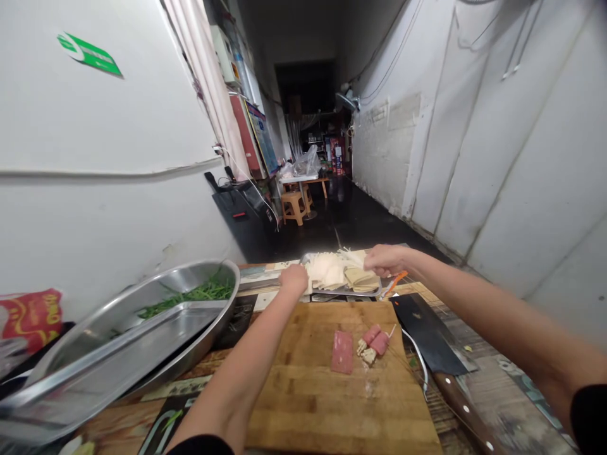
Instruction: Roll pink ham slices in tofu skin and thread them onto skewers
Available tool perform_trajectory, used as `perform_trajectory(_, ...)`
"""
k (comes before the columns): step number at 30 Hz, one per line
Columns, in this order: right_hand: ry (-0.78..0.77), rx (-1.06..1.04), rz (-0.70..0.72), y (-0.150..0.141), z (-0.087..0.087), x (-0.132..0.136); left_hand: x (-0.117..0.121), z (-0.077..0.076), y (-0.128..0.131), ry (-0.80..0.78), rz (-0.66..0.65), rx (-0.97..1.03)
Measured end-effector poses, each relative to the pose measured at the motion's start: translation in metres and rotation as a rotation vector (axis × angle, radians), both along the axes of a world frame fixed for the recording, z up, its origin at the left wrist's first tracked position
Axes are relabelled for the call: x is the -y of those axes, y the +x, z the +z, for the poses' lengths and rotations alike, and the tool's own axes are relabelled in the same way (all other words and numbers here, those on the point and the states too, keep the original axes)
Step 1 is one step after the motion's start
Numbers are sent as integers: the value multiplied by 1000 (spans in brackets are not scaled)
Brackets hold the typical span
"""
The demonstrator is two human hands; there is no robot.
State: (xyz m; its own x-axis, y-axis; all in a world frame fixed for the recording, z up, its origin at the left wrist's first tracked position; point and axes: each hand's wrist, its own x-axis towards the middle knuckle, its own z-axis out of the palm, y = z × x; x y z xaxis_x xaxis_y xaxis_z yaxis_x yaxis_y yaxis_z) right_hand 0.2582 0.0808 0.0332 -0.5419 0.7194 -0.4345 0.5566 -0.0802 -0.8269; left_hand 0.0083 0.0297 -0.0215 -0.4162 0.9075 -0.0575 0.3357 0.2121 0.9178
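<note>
Both my arms reach past a wooden cutting board (327, 398) to a metal tray (348, 292) of pale tofu-skin strips (327, 270) at the table's far edge. My left hand (294, 279) is closed at the left of the pile, touching the strips. My right hand (386, 259) is closed over the pile's right side, pinching some thin white strips. On the board lie a flat pink meat slice (342, 351) and a rolled pink piece (377, 341) with white stems sticking out.
A black cleaver (429, 332) with a wooden handle lies right of the board. A large steel bowl (156, 316) with green stems (199, 294) and a steel tray (109, 370) resting across it stand at left. A white wall is at left, a dark corridor with stools ahead.
</note>
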Motion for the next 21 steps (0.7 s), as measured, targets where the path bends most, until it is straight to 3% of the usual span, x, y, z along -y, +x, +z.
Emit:
perform_trajectory(2,-20,3,83,7,4,8,18,17,17,118,-105,-133)
perform_trajectory(3,-26,16,142,10,6,14,28,24,27,197,-215,-222)
perform_trajectory(5,-31,60,273,13,10,25,49,31,48,407,-570,-543)
perform_trajectory(7,-20,98,391,17,14,38,66,33,67,471,-766,-769)
perform_trajectory(10,22,114,515,26,20,54,84,30,85,376,-826,-882)
perform_trajectory(16,113,225,592,52,28,72,104,39,100,280,-941,-780)
perform_trajectory(21,590,375,543,53,36,92,108,46,108,227,-841,-823)
